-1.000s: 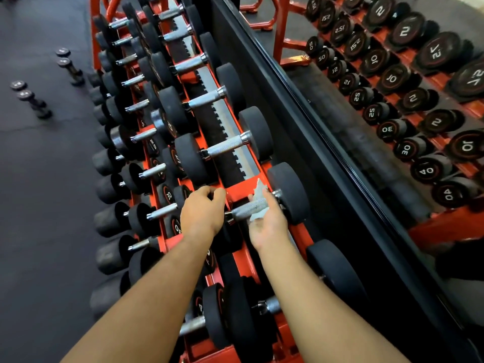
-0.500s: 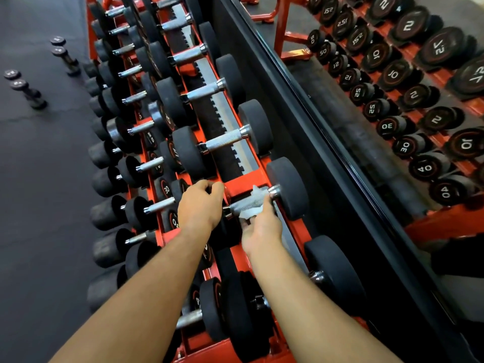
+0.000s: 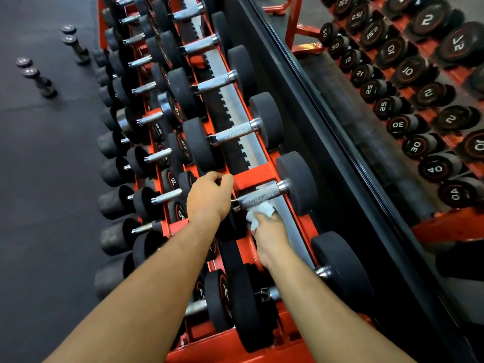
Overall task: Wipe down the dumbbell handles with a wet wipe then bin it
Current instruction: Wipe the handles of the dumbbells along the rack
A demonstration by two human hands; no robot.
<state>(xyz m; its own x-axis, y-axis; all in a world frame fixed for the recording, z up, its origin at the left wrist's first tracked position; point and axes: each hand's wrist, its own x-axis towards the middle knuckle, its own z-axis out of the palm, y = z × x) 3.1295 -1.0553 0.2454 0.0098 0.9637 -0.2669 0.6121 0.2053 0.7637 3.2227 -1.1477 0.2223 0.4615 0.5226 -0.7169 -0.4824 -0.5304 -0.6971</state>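
Hands apart: R hand (image 3: 268, 233) pinches wet wipe (image 3: 259, 213) against underside of dumbbell handle (image 3: 262, 195); L hand (image 3: 208, 199), just beside, curls over that dumbbell's near head on red rack (image 3: 255, 176).

The near head of the wiped dumbbell (image 3: 264, 196) was covered by the left hand (image 3: 209, 199), whose fingertips were curled out of sight. Part of the wet wipe (image 3: 259, 214) was hidden inside the right hand (image 3: 269, 237), at 4 o'clock from the left. Both arms were cut off at the bottom edge. Numbers on the two floor dumbbells (image 3: 36, 77) at 10 o'clock were too small to read.
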